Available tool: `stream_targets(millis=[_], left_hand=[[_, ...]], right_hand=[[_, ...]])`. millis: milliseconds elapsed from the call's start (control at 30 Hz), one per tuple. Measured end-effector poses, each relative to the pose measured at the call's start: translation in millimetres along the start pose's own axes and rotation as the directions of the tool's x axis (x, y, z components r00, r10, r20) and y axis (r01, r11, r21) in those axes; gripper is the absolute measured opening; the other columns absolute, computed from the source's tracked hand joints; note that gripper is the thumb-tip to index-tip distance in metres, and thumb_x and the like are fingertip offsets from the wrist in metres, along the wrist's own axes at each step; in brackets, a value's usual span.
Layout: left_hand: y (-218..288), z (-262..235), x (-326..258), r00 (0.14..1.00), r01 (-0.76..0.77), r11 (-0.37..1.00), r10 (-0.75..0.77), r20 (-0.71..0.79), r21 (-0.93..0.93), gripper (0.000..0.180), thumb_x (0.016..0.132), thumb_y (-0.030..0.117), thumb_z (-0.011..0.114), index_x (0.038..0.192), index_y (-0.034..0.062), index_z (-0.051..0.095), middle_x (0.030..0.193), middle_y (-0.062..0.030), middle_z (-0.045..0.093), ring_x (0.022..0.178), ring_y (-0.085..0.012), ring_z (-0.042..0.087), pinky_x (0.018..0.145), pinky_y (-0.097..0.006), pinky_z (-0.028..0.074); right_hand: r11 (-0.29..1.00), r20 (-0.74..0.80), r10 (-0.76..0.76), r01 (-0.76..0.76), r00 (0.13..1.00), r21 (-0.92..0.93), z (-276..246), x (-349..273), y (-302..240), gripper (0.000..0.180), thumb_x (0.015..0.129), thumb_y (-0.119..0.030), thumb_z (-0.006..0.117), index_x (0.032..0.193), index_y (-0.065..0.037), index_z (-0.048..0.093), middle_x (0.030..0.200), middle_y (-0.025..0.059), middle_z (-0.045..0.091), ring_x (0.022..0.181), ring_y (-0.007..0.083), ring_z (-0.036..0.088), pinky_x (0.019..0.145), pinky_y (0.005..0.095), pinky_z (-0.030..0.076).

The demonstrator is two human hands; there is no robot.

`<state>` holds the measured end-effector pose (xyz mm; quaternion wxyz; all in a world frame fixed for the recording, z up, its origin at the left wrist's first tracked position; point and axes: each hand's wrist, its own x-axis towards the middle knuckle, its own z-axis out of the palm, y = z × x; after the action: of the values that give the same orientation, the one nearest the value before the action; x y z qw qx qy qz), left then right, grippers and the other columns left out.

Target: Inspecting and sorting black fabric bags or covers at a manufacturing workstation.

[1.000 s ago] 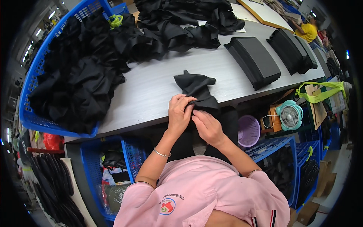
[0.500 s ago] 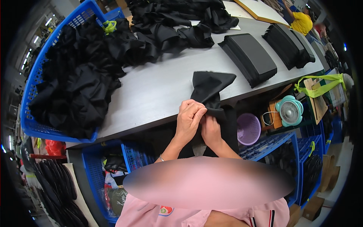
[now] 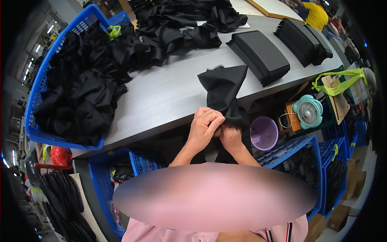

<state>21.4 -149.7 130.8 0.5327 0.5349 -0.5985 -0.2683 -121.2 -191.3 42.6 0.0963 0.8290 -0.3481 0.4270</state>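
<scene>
Head view: left hand (image 3: 204, 128) and right hand (image 3: 231, 135) pressed together at table (image 3: 161, 97) edge, both clenched on lower end of black cloth (image 3: 223, 90). Cloth fanning up and away from grip onto table. Beyond it, black pads (image 3: 258, 56) stacked. Left of grip, blue basket (image 3: 38, 86) heaped with black fabric. Right of grip, below table, purple bin (image 3: 264, 133), teal fan (image 3: 308, 112).
</scene>
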Motion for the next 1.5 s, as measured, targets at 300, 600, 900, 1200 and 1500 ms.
stream_targets(millis=[300, 600, 900, 1200, 1500], left_hand=[[16.1, 28.4, -24.2, 0.994, -0.103, 0.984, 0.108, -0.024, 0.143, 0.012, 0.090, 0.017, 0.069, 0.083, 0.0065, 0.067, 0.088, -0.0006, 0.068, 0.091, -0.0234, 0.052, 0.088, -0.036, 0.041], [-1.0, 38.1, -53.2, 0.990, 0.081, 0.996, -0.077, 0.122, -0.032, 0.015, 0.094, 0.014, 0.065, 0.086, 0.0022, 0.066, 0.089, -0.0046, 0.069, 0.086, -0.0189, 0.056, 0.080, -0.031, 0.045], [-8.5, 55.1, -79.3, 0.997, 0.072, 0.996, -0.072, 0.011, -0.047, 0.015, 0.092, 0.016, 0.067, 0.086, 0.0029, 0.067, 0.087, -0.0028, 0.068, 0.083, -0.0206, 0.056, 0.077, -0.033, 0.047], [4.2, 56.4, -84.8, 1.000, 0.013, 0.998, -0.013, -0.005, 0.060, 0.012, 0.090, 0.012, 0.069, 0.084, 0.0013, 0.067, 0.087, -0.0047, 0.069, 0.081, -0.0191, 0.059, 0.075, -0.030, 0.047], [6.0, 68.7, -96.6, 0.992, 0.085, 0.994, -0.077, 0.103, -0.068, 0.019, 0.092, 0.016, 0.067, 0.081, 0.0020, 0.063, 0.085, -0.0044, 0.067, 0.077, -0.0206, 0.059, 0.071, -0.031, 0.048]], right_hand=[[-0.620, 0.687, 0.361, -0.388, 0.630, 0.682, -0.8, -10.9, 10.8, 0.022, 0.090, -0.021, 0.070, 0.107, -0.007, 0.066, 0.108, 0.0013, 0.067, 0.097, 0.0151, 0.064, 0.084, 0.0331, 0.051], [-0.417, 0.766, 0.134, -0.665, 0.629, 0.619, 16.3, -39.1, 33.7, 0.032, 0.088, -0.017, 0.073, 0.117, -0.008, 0.064, 0.111, 0.0001, 0.064, 0.098, 0.0118, 0.059, 0.089, 0.0284, 0.050], [-0.558, 0.753, 0.234, -0.549, 0.615, 0.622, 22.9, -97.3, 19.3, 0.031, 0.086, -0.016, 0.076, 0.113, -0.008, 0.064, 0.108, 0.0002, 0.065, 0.096, 0.0126, 0.061, 0.087, 0.0303, 0.050], [-0.720, 0.882, 0.127, -0.570, 0.453, 0.396, -11.0, -91.8, 8.5, 0.029, 0.084, -0.020, 0.080, 0.107, -0.010, 0.067, 0.108, 0.0016, 0.067, 0.102, 0.0145, 0.062, 0.090, 0.0328, 0.050], [-0.592, 0.760, 0.165, -0.553, 0.629, 0.586, 12.9, -30.2, 12.4, 0.021, 0.091, -0.024, 0.071, 0.105, -0.008, 0.067, 0.107, 0.0016, 0.066, 0.104, 0.0166, 0.062, 0.094, 0.0342, 0.049]])
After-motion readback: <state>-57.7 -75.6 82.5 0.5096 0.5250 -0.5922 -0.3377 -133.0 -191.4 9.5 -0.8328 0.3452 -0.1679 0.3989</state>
